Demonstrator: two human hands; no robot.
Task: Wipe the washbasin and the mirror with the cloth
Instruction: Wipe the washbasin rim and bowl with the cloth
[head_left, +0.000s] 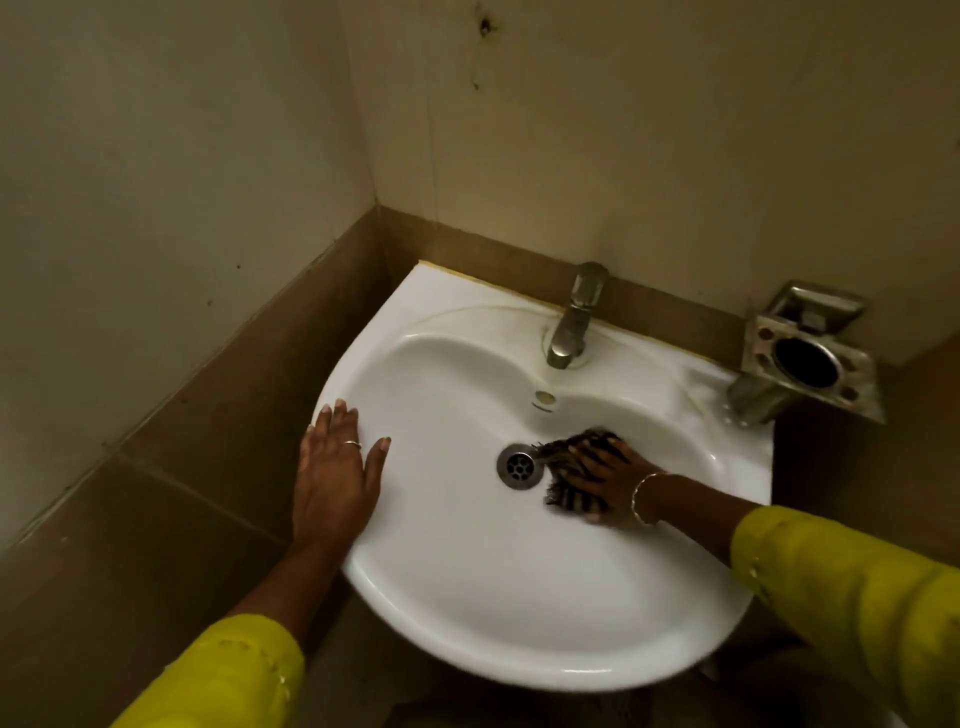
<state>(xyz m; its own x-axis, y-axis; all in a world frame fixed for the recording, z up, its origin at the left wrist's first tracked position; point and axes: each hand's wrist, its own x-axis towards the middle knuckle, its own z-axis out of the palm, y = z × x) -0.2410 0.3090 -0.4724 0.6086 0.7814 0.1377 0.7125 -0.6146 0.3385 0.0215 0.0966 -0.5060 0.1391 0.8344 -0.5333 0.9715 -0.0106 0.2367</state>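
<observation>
Striped cloth (558, 452) lies in the basin (467, 571) just right of the drain (518, 464), pressed flat under the spread right hand (602, 480). The left hand (335, 467) rests spread on the rim, left of the drain. Basin-wiping seems under way; the next move calls for sweeping past the drain. The mirror is not in view.

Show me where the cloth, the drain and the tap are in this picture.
cloth (563, 451), head view, on its bare striped upper-left part.
drain (518, 465), head view, on the centre of the metal grate.
tap (571, 325), head view, on the middle of its spout.
</observation>
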